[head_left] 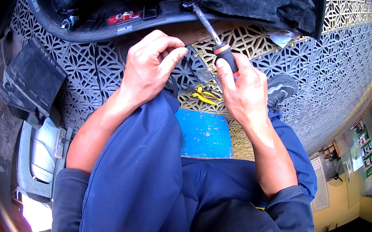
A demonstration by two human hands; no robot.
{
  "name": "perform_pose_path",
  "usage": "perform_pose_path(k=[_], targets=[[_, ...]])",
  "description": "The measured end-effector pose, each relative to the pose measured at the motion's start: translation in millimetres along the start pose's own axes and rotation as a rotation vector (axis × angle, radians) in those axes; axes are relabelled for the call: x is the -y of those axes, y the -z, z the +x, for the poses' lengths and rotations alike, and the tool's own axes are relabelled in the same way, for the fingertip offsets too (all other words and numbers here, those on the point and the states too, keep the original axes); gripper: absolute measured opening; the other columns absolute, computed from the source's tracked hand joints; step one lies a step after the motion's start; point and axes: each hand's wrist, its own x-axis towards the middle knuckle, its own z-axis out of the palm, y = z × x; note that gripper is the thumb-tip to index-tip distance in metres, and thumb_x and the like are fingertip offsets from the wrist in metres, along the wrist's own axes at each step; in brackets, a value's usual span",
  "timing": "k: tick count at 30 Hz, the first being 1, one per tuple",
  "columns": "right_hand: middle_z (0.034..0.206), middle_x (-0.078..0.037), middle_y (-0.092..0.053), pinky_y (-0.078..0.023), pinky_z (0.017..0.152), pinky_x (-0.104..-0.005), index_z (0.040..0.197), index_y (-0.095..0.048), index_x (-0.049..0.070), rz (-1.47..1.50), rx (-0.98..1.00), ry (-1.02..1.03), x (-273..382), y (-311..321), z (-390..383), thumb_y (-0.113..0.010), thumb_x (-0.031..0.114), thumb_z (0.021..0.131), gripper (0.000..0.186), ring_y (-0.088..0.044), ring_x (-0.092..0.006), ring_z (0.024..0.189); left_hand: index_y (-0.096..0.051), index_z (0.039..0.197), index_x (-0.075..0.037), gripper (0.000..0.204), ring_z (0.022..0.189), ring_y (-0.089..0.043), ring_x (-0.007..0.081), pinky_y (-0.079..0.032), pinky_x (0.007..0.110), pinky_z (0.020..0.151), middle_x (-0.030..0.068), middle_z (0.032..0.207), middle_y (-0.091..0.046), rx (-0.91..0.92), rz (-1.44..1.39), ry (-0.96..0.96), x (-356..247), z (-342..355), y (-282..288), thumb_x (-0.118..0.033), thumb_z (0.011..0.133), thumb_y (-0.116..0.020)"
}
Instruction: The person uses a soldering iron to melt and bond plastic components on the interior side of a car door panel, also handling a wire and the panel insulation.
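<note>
My right hand [248, 88] is wrapped round the black and red handle of a soldering iron [208, 25]. Its long metal barrel slants up and left, with the tip against a large black plastic panel [169, 17] that looks like a car bumper. Just left of the iron, my left hand [153, 60] is closed in a pinch, thumb against forefinger; whatever sits between them is too small to name. Below the hands lie yellow-handled pliers [205, 94] on the floor tiles.
A blue board [206, 135] lies between my legs. Openwork plastic tiles [321, 80] cover the floor. On the left stand a black plastic box-like part [33, 79] and a grey plastic frame [25, 158]. A red piece [124, 17] rests by the panel's edge.
</note>
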Motion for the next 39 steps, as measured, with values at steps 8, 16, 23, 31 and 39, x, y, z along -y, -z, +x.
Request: perform_pose_path(k=[8, 16, 23, 31, 39], targets=[[0.072, -0.02, -0.067, -0.054, 0.064, -0.05, 0.094, -0.059, 0.002, -0.24, 0.097, 0.105, 11, 33, 13, -0.066, 0.034, 0.1, 0.034, -0.07, -0.043, 0.072, -0.073, 0.108, -0.004, 0.023, 0.075, -0.058, 0.0039, -0.045, 0.02, 0.067, -0.0022, 0.086, -0.067, 0.015, -0.452, 0.466, 27, -8, -5, -0.025, 0.101, -0.072], [0.071, -0.008, -0.061, -0.048, 0.059, -0.0373, 0.113, -0.062, 0.001, 0.043, 0.163, 0.083, -9, 62, 9, -0.075, 0.029, 0.096, 0.035, -0.062, -0.023, 0.061, -0.073, 0.105, 0.001, 0.021, 0.075, -0.062, 0.0063, -0.051, 0.022, 0.069, 0.0016, 0.084, -0.069, -0.105, -0.382, 0.259, -7, 14, 34, -0.02, 0.102, -0.069], [0.087, 0.002, -0.061, -0.048, 0.069, -0.0223, 0.126, -0.065, -0.001, 0.976, 0.064, -0.142, 41, 6, -16, -0.076, 0.024, 0.098, 0.039, -0.055, -0.0046, 0.076, -0.061, 0.135, 0.001, 0.051, 0.105, -0.065, 0.0156, -0.052, 0.032, 0.094, 0.0094, 0.114, -0.069, 0.575, -0.495, 0.232, -48, -7, 45, -0.034, 0.1, -0.072], [0.091, -0.003, -0.069, -0.053, 0.072, -0.0243, 0.107, -0.067, -0.002, 1.563, 0.142, -0.045, 136, -77, 22, -0.069, 0.012, 0.1, 0.016, -0.063, -0.0072, 0.08, -0.065, 0.129, 0.002, 0.031, 0.096, -0.072, 0.0239, -0.055, 0.034, 0.087, 0.0168, 0.107, -0.073, -0.008, 0.179, 0.069, -51, -11, 115, -0.003, 0.098, -0.065], [0.093, 0.001, -0.07, -0.048, 0.073, -0.0227, 0.106, -0.072, 0.007, 1.838, 0.27, -0.34, 149, -128, 26, -0.065, 0.03, 0.105, 0.024, -0.06, -0.0059, 0.083, -0.068, 0.12, -0.002, 0.023, 0.086, -0.059, 0.0295, -0.049, 0.039, 0.078, 0.0139, 0.092, -0.062, 0.131, 0.625, -0.018, -30, 9, 148, -0.008, 0.098, -0.063]])
